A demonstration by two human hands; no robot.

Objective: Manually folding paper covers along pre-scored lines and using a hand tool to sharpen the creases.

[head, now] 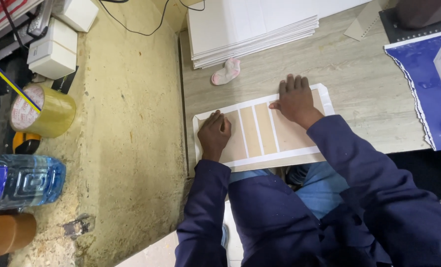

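Note:
A flat brown cardboard sheet (260, 131) with white edges and white stripes lies at the near edge of a wooden table (349, 64). My left hand (214, 133) rests as a loose fist on the sheet's left end. My right hand (294, 100) lies flat, fingers together, pressing the sheet's right part. Neither hand holds anything. Dark blue sleeves cover both arms.
A stack of white boards (250, 29) sits at the table's back, a small pink-white cloth (226, 71) in front of it. Blue paper (428, 79) lies at right. Left, on a yellow surface: a tape roll (42, 110), a water bottle (20, 180), white boxes (55, 49).

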